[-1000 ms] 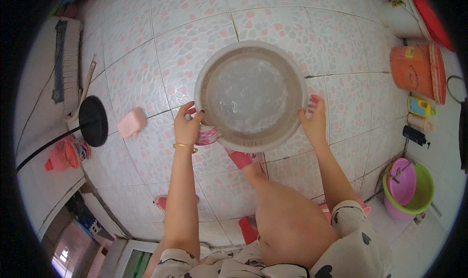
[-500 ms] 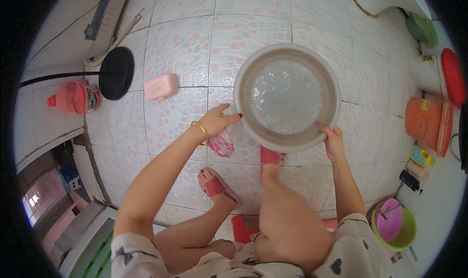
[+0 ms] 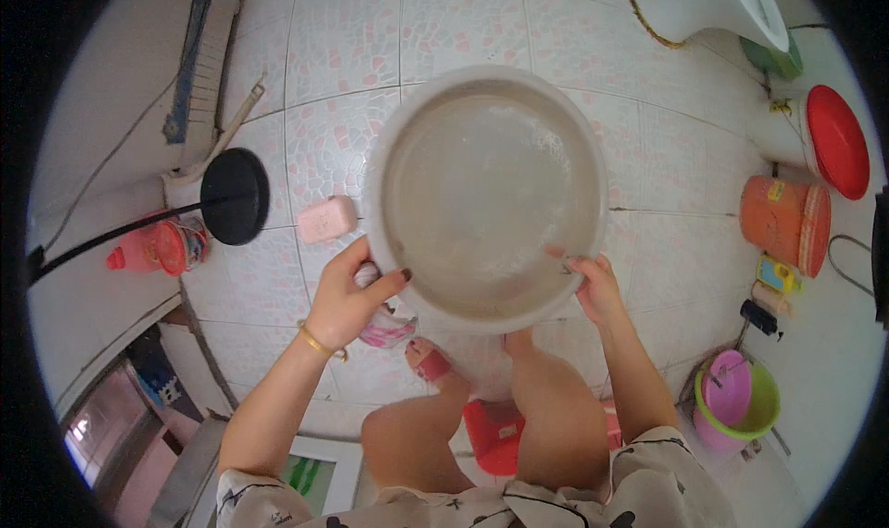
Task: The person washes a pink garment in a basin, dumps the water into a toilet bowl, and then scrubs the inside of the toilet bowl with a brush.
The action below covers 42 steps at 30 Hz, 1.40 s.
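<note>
A round grey-beige basin (image 3: 597,194) with cloudy, slightly foamy water (image 3: 482,194) in it is in front of me, above my feet. My left hand (image 3: 347,292) grips its near left rim, the thumb lying over the edge and the fingers mostly hidden. A pink-and-white crumpled, cloth-like piece (image 3: 389,329) hangs beneath that hand and seems held in it; I cannot make out its kind. My right hand (image 3: 600,292) is closed on the near right rim, with its thumb over the inner edge. Left of the basin a pink soap box (image 3: 327,219) rests on the tiles.
At left stand a black round disc (image 3: 235,196) on a bar and a red bottle (image 3: 134,254). Along the right wall are an orange bucket (image 3: 773,218), a red basin (image 3: 838,143) and stacked green and pink basins (image 3: 764,400). A red stool (image 3: 491,440) is beneath me.
The basin has come up toward me and shifted left, looking larger, and its water is blurred. My left hand went from beside the rim to gripping it; the pink-and-white piece moved along.
</note>
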{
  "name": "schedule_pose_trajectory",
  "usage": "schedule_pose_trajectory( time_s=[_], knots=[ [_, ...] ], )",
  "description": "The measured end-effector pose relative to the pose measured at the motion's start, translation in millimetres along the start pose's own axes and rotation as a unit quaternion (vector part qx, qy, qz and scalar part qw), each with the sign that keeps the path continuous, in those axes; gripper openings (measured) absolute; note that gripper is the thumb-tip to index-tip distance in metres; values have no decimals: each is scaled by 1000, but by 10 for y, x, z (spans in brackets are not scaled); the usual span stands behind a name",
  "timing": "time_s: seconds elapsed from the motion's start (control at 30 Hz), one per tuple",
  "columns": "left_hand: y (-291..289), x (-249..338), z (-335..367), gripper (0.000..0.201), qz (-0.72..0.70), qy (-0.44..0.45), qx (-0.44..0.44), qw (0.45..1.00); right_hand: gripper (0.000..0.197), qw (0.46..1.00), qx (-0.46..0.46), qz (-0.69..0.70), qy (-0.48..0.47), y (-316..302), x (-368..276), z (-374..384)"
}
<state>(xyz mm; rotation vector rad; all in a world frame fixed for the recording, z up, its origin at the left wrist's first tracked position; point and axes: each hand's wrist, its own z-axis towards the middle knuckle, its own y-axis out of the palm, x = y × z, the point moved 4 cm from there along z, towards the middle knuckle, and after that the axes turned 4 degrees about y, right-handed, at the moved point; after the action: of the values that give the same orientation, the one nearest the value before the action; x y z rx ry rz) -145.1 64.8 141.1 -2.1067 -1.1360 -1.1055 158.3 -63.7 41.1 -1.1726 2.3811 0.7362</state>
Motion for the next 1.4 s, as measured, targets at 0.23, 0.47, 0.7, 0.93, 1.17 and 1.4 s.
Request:
schedule_pose_trajectory(
  time_s=[0.23, 0.47, 0.7, 0.93, 1.17, 1.4],
  knots=[
    [-239, 1355, -790, 31, -17, 75, 58, 995, 21, 997, 42, 4, -63, 643, -938, -1123],
    [23, 2300, -1387, 29, -110, -35, 1, 993, 25, 988, 105, -70, -88, 845, -2095, -2574],
    [425, 2968, -1567, 22, -76, -37, -31, 996, 30, 989, 104, -101, -22, 520, -2607, -3157],
    [973, 3203, -1313, 27, -53, -5, 20, 998, 27, 993, 93, -54, -51, -47, -2726, -3035],
    [1627, 3465, -692, 31, -66, -5, 37, 997, 22, 986, 114, -65, -105, -621, -3403, -2883],
    [2472, 3508, 84, 31, -152, -29, -1, 988, 13, 968, 198, -60, -145, -1287, -4082, -2788]
  ],
)
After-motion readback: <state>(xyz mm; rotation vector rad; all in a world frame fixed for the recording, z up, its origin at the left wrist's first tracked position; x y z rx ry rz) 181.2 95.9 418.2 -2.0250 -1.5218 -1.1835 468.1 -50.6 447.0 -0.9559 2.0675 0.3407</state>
